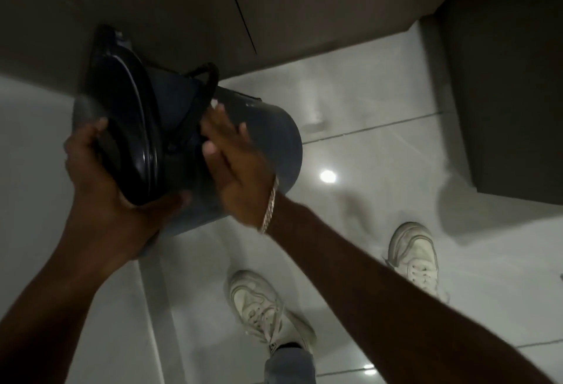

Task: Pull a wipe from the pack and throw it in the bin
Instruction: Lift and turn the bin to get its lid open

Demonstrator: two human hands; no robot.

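A dark blue round bin [271, 136] is held tilted on its side above the floor, its black lid [131, 127] turned toward me at the left. My left hand [103, 176] grips the lid end from below, thumb along the rim. My right hand [237, 167] presses flat against the bin's side, fingers spread, a chain bracelet on the wrist. A black handle loop [210, 78] sticks up from the bin's top. A small white scrap [217, 104] shows by my right fingertips; what it is cannot be told. No wipe pack is in view.
Glossy white floor tiles [380, 146] lie below, with my two white sneakers [259, 307] [414, 255] on them. Dark cabinet fronts [182, 2] run along the top, and a dark unit [511, 78] stands at the right.
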